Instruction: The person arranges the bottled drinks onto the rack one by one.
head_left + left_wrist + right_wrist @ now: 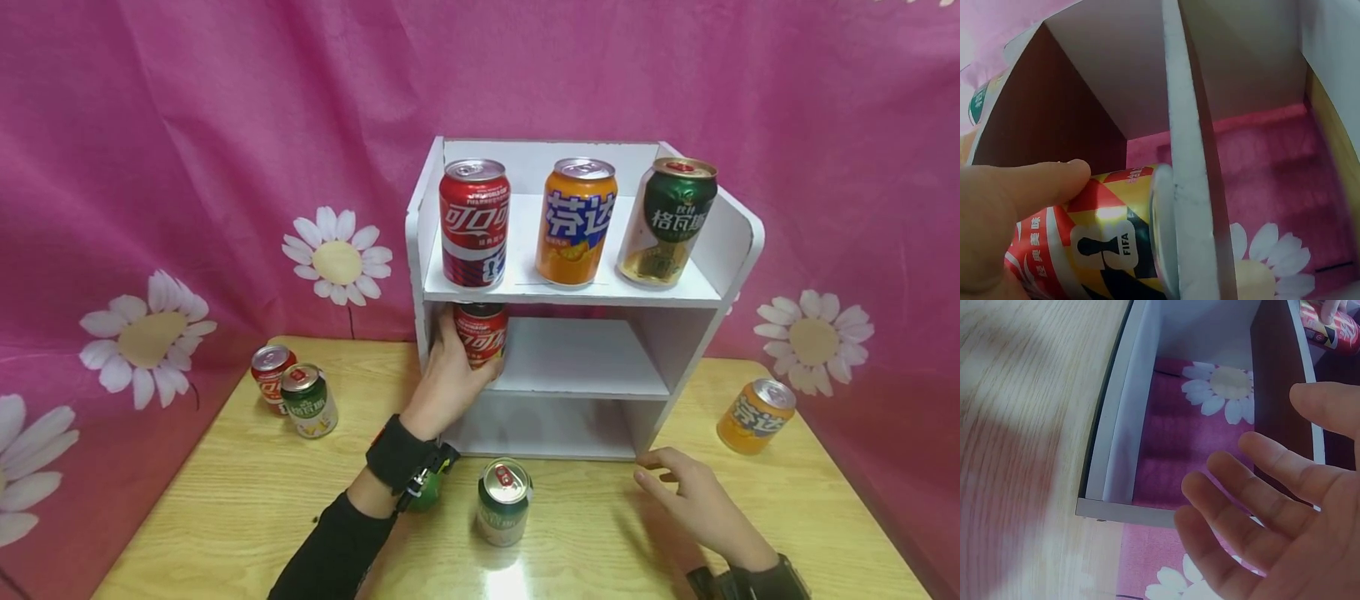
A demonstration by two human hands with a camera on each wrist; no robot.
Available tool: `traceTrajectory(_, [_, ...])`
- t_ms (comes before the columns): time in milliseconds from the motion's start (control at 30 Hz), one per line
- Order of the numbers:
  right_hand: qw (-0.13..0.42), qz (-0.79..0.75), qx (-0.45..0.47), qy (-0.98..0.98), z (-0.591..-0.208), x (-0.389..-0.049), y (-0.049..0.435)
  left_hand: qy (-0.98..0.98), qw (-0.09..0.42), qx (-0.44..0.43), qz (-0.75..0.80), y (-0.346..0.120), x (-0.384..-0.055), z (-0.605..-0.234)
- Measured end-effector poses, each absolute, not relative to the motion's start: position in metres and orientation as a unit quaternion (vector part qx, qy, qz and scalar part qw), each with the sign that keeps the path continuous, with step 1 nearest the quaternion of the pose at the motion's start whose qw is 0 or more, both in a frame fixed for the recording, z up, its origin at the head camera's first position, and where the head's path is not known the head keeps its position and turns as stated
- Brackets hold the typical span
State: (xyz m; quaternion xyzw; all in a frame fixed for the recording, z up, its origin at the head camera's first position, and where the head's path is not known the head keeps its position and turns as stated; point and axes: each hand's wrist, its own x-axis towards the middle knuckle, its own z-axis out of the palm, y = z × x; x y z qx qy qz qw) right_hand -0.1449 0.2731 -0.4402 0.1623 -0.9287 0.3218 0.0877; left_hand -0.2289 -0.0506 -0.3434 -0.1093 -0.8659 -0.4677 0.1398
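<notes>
My left hand (450,371) grips a red Coca-Cola can (482,335) at the left end of the middle shelf (585,354) of a white rack. In the left wrist view, the thumb lies along the side of the can (1110,244), and the can's silver end is right at the shelf board (1188,150). My right hand (693,500) is beside the rack's lower right corner, its fingers loosely bent around nothing. The right wrist view shows those fingers (1254,487) spread in front of the lower compartment.
On the top shelf stand a red cola can (475,223), an orange Fanta can (576,221) and a green-gold can (667,221). A green can (504,504) stands in front of the rack. Two cans, red (270,371) and green (309,402), stand left; an orange can (756,417) stands right.
</notes>
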Motion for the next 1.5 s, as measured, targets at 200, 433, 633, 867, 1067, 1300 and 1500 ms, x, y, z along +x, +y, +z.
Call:
traceTrajectory(200, [0.083, 0.322, 0.162, -0.929, -0.439, -0.146, 0.273, -0.853, 0.132, -0.132, -0.488, -0.052, -0.232, -0.343])
traceTrajectory(433, [0.079, 0.323, 0.166, -0.928, -0.438, -0.146, 0.272, -0.845, 0.104, -0.140, -0.506, -0.055, -0.234, -0.339])
traceTrajectory(633, [0.074, 0.325, 0.164, -0.928, -0.436, -0.145, 0.272, -0.855, 0.125, -0.134, -0.485, -0.052, -0.232, -0.340])
traceTrajectory(867, [0.073, 0.326, 0.158, -0.929, -0.434, -0.144, 0.271, -0.865, 0.165, -0.136, -0.454, -0.049, -0.232, -0.343])
traceTrajectory(1067, [0.074, 0.326, 0.163, -0.928, -0.434, -0.144, 0.271, -0.871, 0.182, -0.130, -0.437, -0.050, -0.231, -0.344])
traceTrajectory(1300, [0.060, 0.333, 0.157, -0.928, -0.433, -0.143, 0.270, -0.875, 0.168, -0.124, -0.436, -0.051, -0.226, -0.345])
traceTrajectory(1500, [0.049, 0.335, 0.149, -0.929, -0.433, -0.143, 0.270, -0.873, 0.124, -0.134, -0.452, -0.057, -0.213, -0.342])
